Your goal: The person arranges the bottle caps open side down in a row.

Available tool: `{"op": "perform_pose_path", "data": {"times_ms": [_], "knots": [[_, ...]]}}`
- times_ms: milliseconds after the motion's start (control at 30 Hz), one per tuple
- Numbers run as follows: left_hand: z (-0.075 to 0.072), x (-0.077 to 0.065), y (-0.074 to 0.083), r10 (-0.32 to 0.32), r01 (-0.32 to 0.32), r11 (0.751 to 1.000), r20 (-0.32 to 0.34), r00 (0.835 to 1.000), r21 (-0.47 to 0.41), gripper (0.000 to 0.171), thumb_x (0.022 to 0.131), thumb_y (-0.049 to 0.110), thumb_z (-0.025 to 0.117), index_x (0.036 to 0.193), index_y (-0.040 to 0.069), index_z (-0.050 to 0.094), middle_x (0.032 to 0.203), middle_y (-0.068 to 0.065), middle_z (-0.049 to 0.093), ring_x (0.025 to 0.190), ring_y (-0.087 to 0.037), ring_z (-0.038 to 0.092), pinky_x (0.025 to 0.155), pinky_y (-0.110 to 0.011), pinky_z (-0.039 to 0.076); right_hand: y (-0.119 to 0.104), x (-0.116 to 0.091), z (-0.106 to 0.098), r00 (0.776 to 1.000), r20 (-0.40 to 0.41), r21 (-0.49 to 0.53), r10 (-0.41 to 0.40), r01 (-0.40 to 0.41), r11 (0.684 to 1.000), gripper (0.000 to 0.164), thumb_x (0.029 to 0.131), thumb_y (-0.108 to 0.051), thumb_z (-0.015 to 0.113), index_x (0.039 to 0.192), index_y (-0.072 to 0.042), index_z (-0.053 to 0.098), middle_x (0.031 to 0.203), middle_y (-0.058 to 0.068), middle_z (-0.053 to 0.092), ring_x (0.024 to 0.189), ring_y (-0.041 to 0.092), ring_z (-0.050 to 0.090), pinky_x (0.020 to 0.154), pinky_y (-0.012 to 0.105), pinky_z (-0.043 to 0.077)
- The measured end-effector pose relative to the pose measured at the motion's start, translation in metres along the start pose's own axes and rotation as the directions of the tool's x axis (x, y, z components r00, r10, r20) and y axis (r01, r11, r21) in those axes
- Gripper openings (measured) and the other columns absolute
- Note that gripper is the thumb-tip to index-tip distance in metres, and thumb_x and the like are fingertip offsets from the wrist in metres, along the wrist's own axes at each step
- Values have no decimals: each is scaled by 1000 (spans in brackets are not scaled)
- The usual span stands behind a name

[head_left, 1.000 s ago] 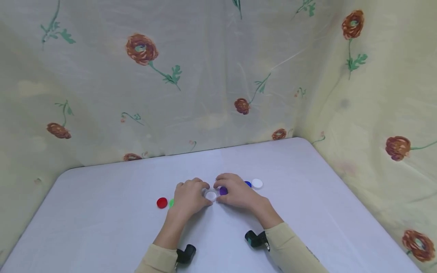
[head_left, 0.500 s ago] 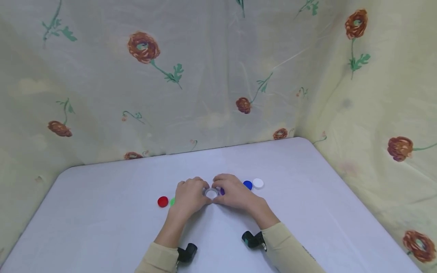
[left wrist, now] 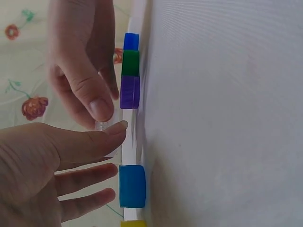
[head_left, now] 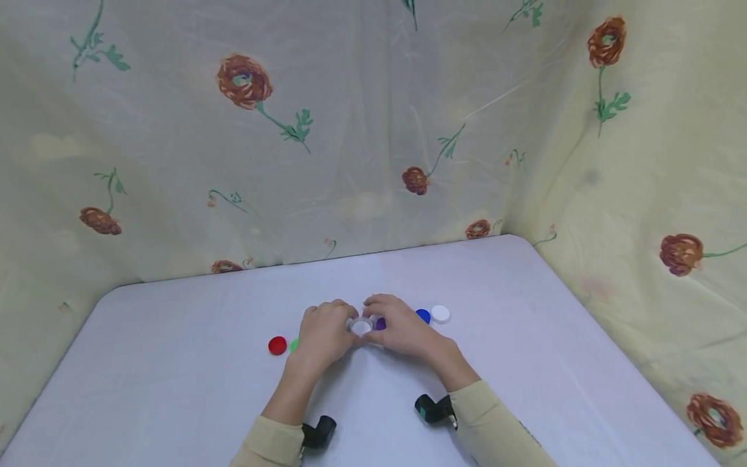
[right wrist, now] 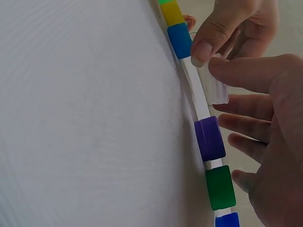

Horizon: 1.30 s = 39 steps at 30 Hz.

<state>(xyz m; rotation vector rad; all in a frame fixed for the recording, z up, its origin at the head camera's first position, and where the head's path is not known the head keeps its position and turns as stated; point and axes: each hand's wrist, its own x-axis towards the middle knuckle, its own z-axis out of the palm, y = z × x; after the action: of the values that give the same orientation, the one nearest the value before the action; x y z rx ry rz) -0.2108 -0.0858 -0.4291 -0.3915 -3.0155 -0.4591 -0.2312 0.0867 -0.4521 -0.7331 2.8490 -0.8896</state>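
Observation:
A clear, ridged plastic bottle cap (head_left: 361,327) is held between both hands in the middle of the head view. My left hand (head_left: 324,332) pinches its left side with thumb and fingers. On the opposite side my right hand (head_left: 401,327) grips it likewise, thumb nearly meeting the other thumb. The right wrist view shows the clear cap (right wrist: 218,90) raised off the white table. A purple cap (right wrist: 210,138) stands just under the right hand's fingers, with a green cap (right wrist: 220,187) beside it. Below the left fingers sits a light blue cap (left wrist: 132,186).
The caps form a row on the white table (head_left: 192,383). A red cap (head_left: 277,346) and a light green cap (head_left: 294,346) lie to the left; a blue cap (head_left: 423,316) and a white cap (head_left: 440,314) to the right. A flowered curtain (head_left: 350,130) hangs behind.
The fingers of both hands have closed in on the clear cap, which has risen off the table and moved slightly away from me. The other caps stay in place.

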Motion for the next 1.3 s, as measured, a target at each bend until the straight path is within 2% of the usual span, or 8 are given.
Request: {"op": "perform_pose_path", "data": {"times_ms": [167, 333, 533, 733, 1033, 1167, 1300], "knots": [[-1, 0, 1, 0, 0, 1000, -4, 1000, 5, 33, 81, 31, 82, 111, 16, 76, 118, -5, 73, 113, -28, 66, 101, -53, 47, -1, -1, -3, 1000, -4, 18, 5, -5, 1000, 33, 90, -36, 72, 113, -13, 72, 145, 6, 54, 147, 28, 37, 120, 49, 31], [-2, 0, 0, 2, -1, 1000, -17, 1000, 26, 25, 84, 25, 80, 105, 14, 78, 116, -4, 74, 113, -28, 66, 102, -53, 46, -2, -1, -4, 1000, -21, 77, 16, -14, 997, 24, 93, -31, 67, 106, -11, 74, 142, 8, 57, 145, 29, 39, 120, 49, 31], [-2, 0, -2, 5, -5, 1000, -43, 999, 4, 18, 87, 23, 77, 101, 12, 79, 110, -3, 76, 110, -26, 68, 102, -53, 46, -3, -1, -6, 998, -42, 132, 46, -40, 990, 28, 97, -29, 61, 109, -8, 75, 141, 6, 58, 144, 27, 42, 120, 47, 32], [-1, 0, -2, 1, -1, 1000, -36, 999, 10, 21, 90, 25, 74, 107, 13, 77, 113, -4, 75, 111, -26, 67, 104, -54, 45, -3, -1, -8, 996, -90, 79, -7, 14, 997, 26, 96, -27, 63, 105, -7, 76, 136, 7, 62, 141, 28, 45, 119, 48, 33], [-3, -1, -2, 20, -19, 999, -42, 999, 26, 24, 90, 25, 73, 112, 15, 75, 113, -5, 75, 107, -27, 68, 99, -53, 47, -3, -1, -7, 979, -174, -139, -105, 81, 987, 20, 92, -28, 70, 92, -10, 78, 125, 7, 69, 135, 29, 51, 117, 49, 33], [-2, -1, -2, 23, -22, 1000, -42, 999, 14, 24, 90, 24, 73, 112, 14, 75, 113, -5, 75, 108, -28, 68, 100, -54, 47, -4, -2, -8, 978, -179, -124, -110, 88, 988, 19, 92, -25, 70, 82, -10, 76, 125, 7, 69, 135, 29, 51, 117, 49, 34], [-2, -2, -1, 12, -12, 1000, -45, 999, 6, 28, 87, 26, 77, 112, 15, 75, 116, -6, 74, 113, -29, 66, 104, -57, 43, -5, -1, -8, 987, -155, -16, -48, 46, 999, 20, 93, -22, 69, 79, -9, 76, 127, 5, 67, 137, 27, 50, 117, 48, 34]]}}
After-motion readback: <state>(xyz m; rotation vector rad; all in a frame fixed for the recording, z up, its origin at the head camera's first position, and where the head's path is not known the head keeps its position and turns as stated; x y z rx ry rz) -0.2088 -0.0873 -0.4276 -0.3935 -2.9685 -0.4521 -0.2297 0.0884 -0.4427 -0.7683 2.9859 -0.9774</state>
